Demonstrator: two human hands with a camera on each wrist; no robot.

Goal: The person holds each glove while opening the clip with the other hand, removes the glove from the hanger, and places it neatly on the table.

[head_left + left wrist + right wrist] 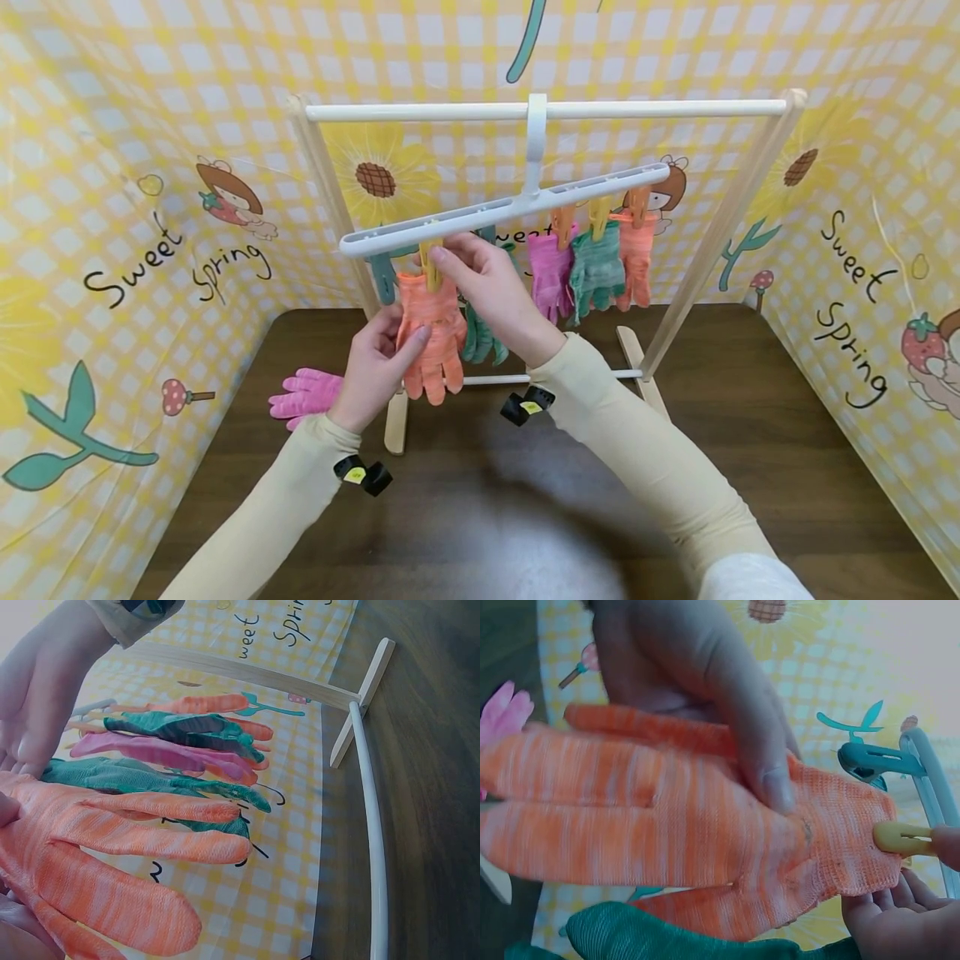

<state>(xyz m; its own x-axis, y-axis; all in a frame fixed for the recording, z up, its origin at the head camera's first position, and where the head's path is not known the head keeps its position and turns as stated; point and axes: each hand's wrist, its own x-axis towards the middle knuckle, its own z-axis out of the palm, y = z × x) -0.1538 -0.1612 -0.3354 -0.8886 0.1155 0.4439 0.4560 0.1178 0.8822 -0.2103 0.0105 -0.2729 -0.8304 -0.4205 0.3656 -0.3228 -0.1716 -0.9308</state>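
My left hand grips an orange knit glove at its side, thumb across the front. The glove hangs fingers down, its cuff in a yellow clothespin on the grey-white hanger. My right hand pinches that clothespin between thumb and fingers. Beside it, on the hanger's lower left end, hangs a bare teal clothespin. Behind my right hand a green glove hangs partly hidden. Farther right on the hanger are a pink glove, another green glove and another orange glove, each under a clothespin.
The hanger hooks over the white rod of a wooden rack and tilts down to the left. A loose pink glove lies on the dark table, left of my left wrist. Yellow checked cloth surrounds the table.
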